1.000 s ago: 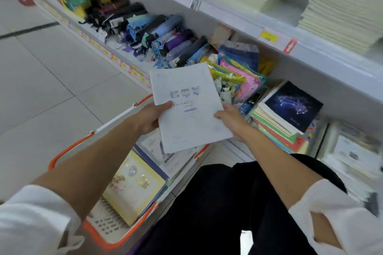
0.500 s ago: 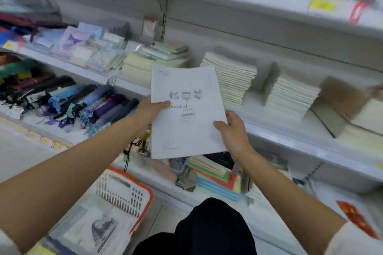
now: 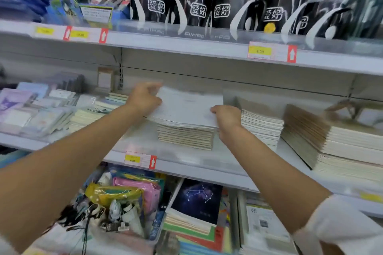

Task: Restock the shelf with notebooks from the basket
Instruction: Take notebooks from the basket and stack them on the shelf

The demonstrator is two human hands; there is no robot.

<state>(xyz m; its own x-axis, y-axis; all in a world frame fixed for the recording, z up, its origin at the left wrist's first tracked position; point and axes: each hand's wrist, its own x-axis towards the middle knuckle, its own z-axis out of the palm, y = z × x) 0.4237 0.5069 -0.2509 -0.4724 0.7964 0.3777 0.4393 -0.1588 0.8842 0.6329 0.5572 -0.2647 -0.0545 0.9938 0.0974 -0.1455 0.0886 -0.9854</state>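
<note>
A white notebook [image 3: 186, 107] lies flat on top of a cream stack of notebooks [image 3: 185, 137] on the middle shelf [image 3: 186, 163]. My left hand [image 3: 145, 99] grips its left edge and my right hand [image 3: 226, 116] grips its right front corner. Both arms reach forward over the shelf edge. The basket is out of view.
More notebook stacks [image 3: 263, 124] stand to the right, one brown-backed pile [image 3: 306, 134] leaning. Pen holders [image 3: 199, 8] line the upper shelf. Stationery packs [image 3: 37, 109] fill the left. Below are pouches [image 3: 128, 198] and a starry dark notebook [image 3: 196, 201].
Both hands carried the white notebook up from in front of me and laid it flat onto the shelf stack. The view rose, so the basket has left the frame.
</note>
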